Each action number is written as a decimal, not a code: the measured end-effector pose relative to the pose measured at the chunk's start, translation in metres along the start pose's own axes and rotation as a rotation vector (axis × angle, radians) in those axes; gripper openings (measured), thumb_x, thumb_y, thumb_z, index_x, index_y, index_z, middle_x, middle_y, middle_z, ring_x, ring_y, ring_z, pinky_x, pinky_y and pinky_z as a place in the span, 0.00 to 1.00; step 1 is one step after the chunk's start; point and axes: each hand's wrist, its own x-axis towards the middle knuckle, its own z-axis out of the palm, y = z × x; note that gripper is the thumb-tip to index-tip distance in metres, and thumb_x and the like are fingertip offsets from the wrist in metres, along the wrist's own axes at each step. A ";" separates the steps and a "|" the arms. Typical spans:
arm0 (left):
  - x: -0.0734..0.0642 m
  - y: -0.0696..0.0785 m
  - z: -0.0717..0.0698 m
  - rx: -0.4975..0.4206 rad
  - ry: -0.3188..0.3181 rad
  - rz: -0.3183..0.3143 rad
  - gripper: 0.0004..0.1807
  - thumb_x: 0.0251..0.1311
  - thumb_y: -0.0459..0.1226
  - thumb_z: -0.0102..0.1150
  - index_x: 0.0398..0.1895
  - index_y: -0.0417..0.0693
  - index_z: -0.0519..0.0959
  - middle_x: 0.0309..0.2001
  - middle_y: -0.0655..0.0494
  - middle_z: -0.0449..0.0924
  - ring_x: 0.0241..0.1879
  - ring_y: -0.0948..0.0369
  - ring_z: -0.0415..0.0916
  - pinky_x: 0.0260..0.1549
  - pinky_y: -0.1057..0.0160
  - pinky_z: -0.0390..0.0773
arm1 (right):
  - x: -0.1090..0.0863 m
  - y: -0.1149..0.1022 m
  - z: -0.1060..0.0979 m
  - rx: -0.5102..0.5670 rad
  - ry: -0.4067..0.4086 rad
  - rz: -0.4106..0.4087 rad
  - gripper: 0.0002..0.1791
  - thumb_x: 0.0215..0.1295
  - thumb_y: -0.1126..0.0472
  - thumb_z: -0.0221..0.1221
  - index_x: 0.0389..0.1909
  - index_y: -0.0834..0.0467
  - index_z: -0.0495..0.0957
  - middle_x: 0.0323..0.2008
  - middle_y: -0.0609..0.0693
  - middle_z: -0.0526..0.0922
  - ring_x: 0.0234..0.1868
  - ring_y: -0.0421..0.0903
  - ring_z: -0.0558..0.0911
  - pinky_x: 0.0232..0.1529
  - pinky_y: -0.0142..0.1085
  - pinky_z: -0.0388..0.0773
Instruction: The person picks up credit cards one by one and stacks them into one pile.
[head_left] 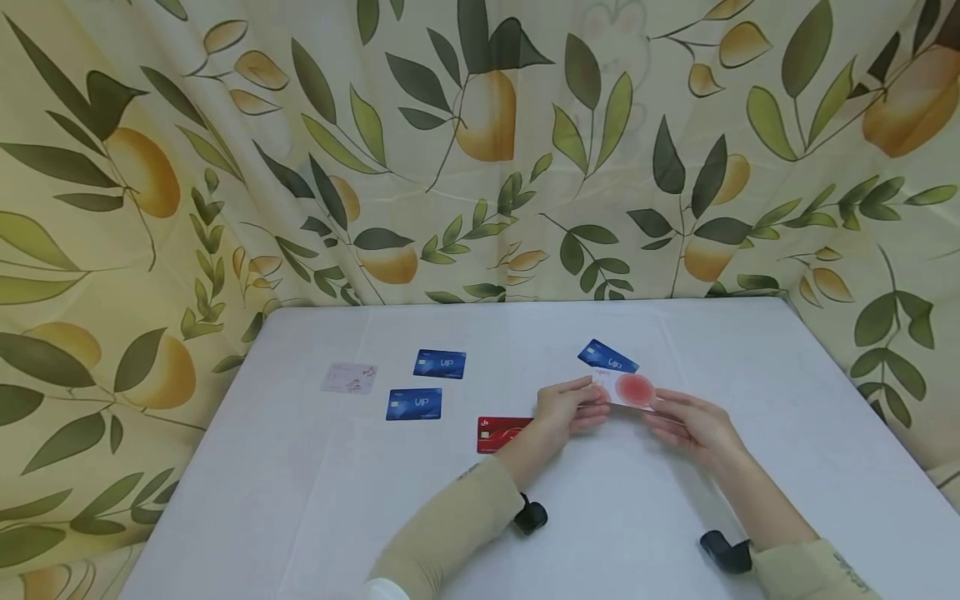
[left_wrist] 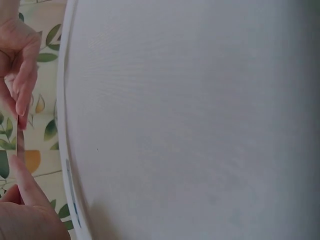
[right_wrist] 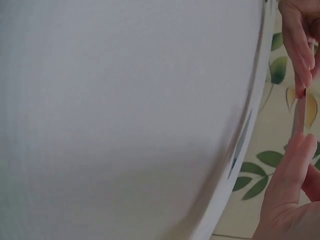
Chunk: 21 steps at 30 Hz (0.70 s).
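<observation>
A white card with a red-pink round patch point(head_left: 634, 390) is held up over the table's right half, between both hands. My left hand point(head_left: 561, 410) pinches its left end, and my right hand point(head_left: 697, 425) grips the right end. Seen nearly edge-on, the thin card point(left_wrist: 20, 142) spans the two hands in the left wrist view; the right wrist view also shows the card point(right_wrist: 301, 114) from its edge. Just behind it lies a blue VIP card point(head_left: 606, 357), partly covered from sight. A red card point(head_left: 501, 433) lies by my left forearm, which hides its right part.
Two more blue cards lie left of centre, an upper blue card point(head_left: 439, 364) and a lower blue card point(head_left: 414, 404). Farther left is a pale flowered card point(head_left: 350, 377). The white table point(head_left: 300, 500) ends at a fruit-patterned curtain point(head_left: 510, 208).
</observation>
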 end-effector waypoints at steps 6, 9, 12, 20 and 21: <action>-0.005 0.006 -0.015 -0.007 -0.010 0.001 0.16 0.52 0.32 0.62 0.47 0.46 0.80 0.31 0.46 0.83 0.30 0.53 0.83 0.29 0.59 0.82 | -0.003 0.002 0.015 -0.021 -0.002 -0.002 0.33 0.63 0.59 0.56 0.67 0.59 0.56 0.27 0.42 0.84 0.33 0.39 0.84 0.38 0.32 0.80; -0.008 0.009 -0.024 -0.010 -0.022 0.009 0.16 0.53 0.31 0.62 0.47 0.45 0.80 0.32 0.45 0.83 0.31 0.53 0.83 0.30 0.59 0.82 | -0.004 0.003 0.023 -0.025 -0.013 0.000 0.34 0.63 0.59 0.56 0.68 0.60 0.54 0.27 0.43 0.84 0.33 0.40 0.84 0.39 0.32 0.80; -0.012 0.011 -0.033 -0.002 -0.027 0.015 0.17 0.53 0.32 0.62 0.48 0.45 0.80 0.32 0.45 0.83 0.31 0.53 0.83 0.30 0.60 0.82 | -0.004 0.005 0.030 -0.035 -0.021 -0.006 0.34 0.63 0.60 0.56 0.68 0.61 0.54 0.28 0.43 0.84 0.33 0.40 0.84 0.38 0.32 0.80; -0.024 0.017 -0.059 0.027 -0.006 0.013 0.19 0.54 0.34 0.62 0.51 0.45 0.78 0.35 0.47 0.83 0.33 0.55 0.83 0.32 0.61 0.82 | -0.004 0.013 0.052 -0.070 -0.047 -0.023 0.33 0.64 0.60 0.55 0.66 0.64 0.55 0.29 0.44 0.84 0.33 0.40 0.84 0.37 0.32 0.80; -0.025 0.017 -0.062 0.029 -0.008 0.014 0.19 0.54 0.34 0.62 0.51 0.45 0.78 0.35 0.47 0.83 0.33 0.55 0.83 0.32 0.61 0.82 | -0.004 0.014 0.055 -0.069 -0.047 -0.021 0.33 0.64 0.60 0.55 0.66 0.64 0.56 0.28 0.44 0.84 0.32 0.40 0.84 0.37 0.31 0.80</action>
